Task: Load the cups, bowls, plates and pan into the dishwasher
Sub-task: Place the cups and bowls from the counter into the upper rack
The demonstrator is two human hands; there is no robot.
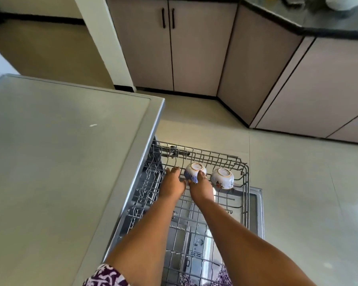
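Observation:
The dishwasher's upper wire rack (pixel 243 182) is pulled out over the open door (pixel 256 213). Two white patterned bowls sit upside down at its far end: a blue-patterned bowl (pixel 193 170) on the left and a flower-patterned bowl (pixel 222 178) on the right. My right hand (pixel 201 187) grips the blue-patterned bowl from its near side, fingers curled up its wall. My left hand (pixel 173 183) lies just left of that bowl with fingers straight, resting on the rack wires.
The dishwasher's grey top (pixel 60 162) fills the left. Beige cabinets (pixel 174 48) line the back and right under a dark counter (pixel 329 21) holding a white dish stack (pixel 347 3). Tiled floor (pixel 308 193) lies to the right.

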